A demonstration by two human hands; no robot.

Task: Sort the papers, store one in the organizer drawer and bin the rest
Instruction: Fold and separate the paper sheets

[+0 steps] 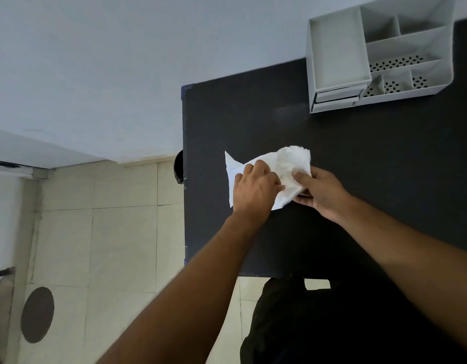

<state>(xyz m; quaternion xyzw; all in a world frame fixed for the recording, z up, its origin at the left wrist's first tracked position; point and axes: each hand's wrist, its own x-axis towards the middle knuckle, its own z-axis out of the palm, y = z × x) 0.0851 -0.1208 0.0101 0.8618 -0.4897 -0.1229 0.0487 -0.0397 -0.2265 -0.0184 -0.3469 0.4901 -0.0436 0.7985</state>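
Observation:
White crumpled papers lie in the middle of the black table. My left hand presses down on the flatter left part of the papers with curled fingers. My right hand grips the crumpled right part from the side and underneath. A grey desk organizer stands at the table's far right corner, with a small drawer at its lower front, pulled out a little. How many sheets are in the pile I cannot tell.
A dark round bin peeks out past the table's left edge on the tiled floor. A dark round patch marks the floor at lower left. The wall runs behind the table. My dark clothing shows below the near edge.

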